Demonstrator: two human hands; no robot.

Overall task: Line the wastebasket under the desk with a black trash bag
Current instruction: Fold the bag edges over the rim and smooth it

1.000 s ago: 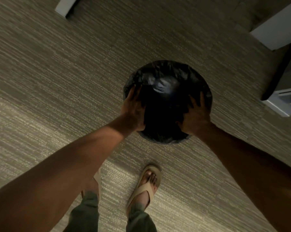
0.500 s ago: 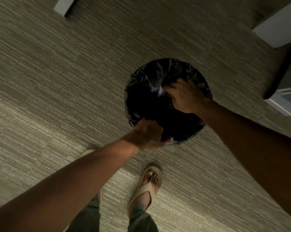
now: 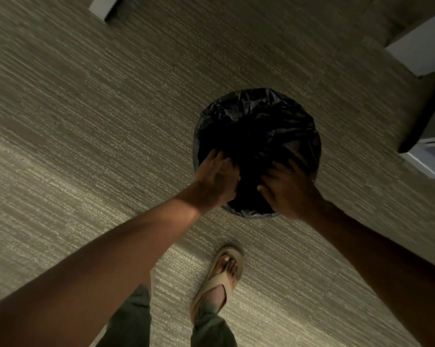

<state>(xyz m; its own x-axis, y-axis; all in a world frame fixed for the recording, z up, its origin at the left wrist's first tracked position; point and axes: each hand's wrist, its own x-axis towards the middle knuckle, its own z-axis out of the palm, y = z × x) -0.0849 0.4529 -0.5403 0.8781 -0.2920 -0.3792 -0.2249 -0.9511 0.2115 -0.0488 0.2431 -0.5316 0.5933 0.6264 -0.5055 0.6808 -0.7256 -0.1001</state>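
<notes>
Head view: round wastebasket point(image 3: 236, 209) upright on carpet point(image 3: 86, 121), mouth up toward me, black trash bag point(image 3: 256, 116) over its rim, my left hand point(image 3: 217, 180) and right hand point(image 3: 287, 190) gripping bag's near edge.

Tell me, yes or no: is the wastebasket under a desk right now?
No: the wastebasket, covered by the black trash bag, stands on open carpet with both hands at its near rim.
</notes>
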